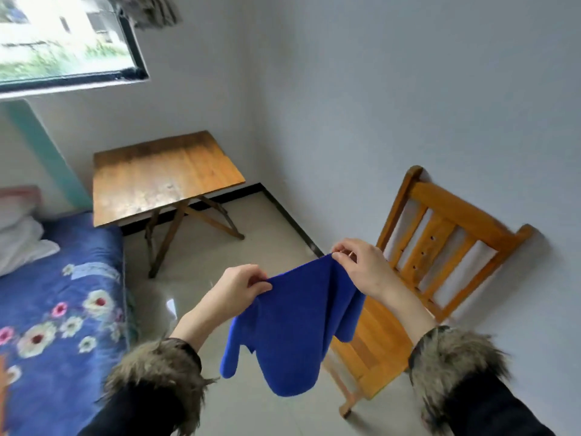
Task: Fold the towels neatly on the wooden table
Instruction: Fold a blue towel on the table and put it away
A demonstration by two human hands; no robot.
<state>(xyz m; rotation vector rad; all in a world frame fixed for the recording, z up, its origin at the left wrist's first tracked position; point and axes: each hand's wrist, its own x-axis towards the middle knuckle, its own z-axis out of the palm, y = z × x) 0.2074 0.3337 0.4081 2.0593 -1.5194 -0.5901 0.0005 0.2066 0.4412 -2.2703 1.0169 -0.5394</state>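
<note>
A soft, matt blue cloth towel (292, 328) is seen. At ten o'clock, the wooden table (163, 174) is finished in worn, glossy varnish. The slatted chair (440, 247) is smooth varnished wood. The floor tiles (251, 256) are polished; cuffs (157, 379) are trimmed in shaggy fur.

Table (163, 177) between bed (63, 309) and chair (440, 247)
</note>
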